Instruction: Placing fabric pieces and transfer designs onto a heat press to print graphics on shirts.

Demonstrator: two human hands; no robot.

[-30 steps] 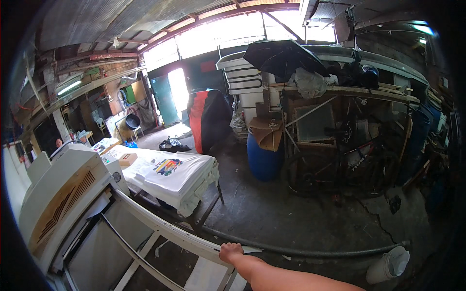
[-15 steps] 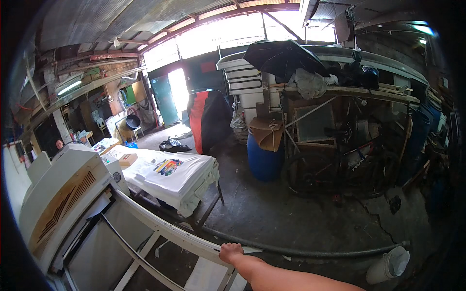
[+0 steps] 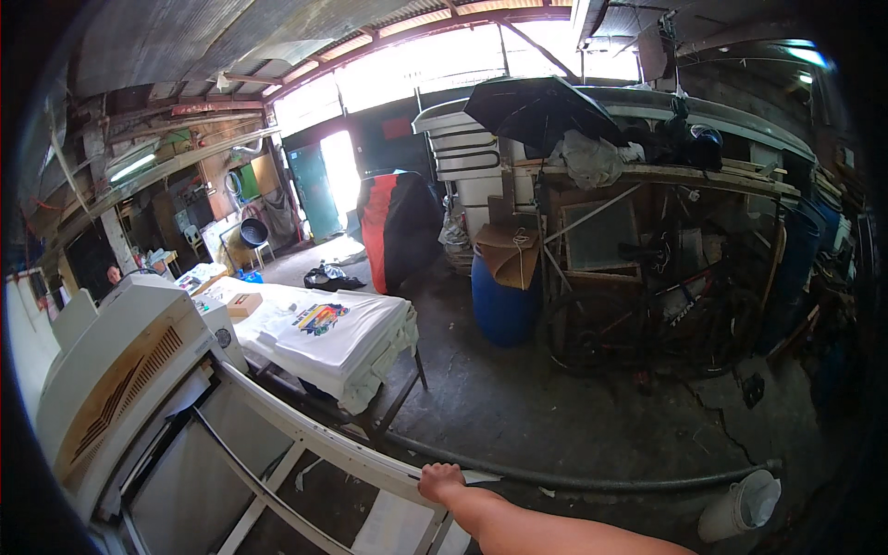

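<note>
My right hand [image 3: 441, 482] reaches in from the lower right with its fingers curled over the end of a long pale metal rail [image 3: 347, 446]. The rail belongs to a large off-white machine [image 3: 134, 356] with a brown slatted panel, which fills the lower left. Below the rail, a dark curved bar [image 3: 242, 474] and pale crosspieces cross the machine's open frame. A white sheet [image 3: 393, 525] shows low in the frame, just left of my forearm. My left hand is out of view.
Beyond the rail stands a table with a white printed shirt [image 3: 324, 335] and a small cardboard box [image 3: 244, 304]. A grey pipe [image 3: 592, 483] lies along the floor toward a white bucket [image 3: 738, 507]. Farther back are a blue barrel [image 3: 504, 305], a bicycle [image 3: 684, 314] and a loaded rack.
</note>
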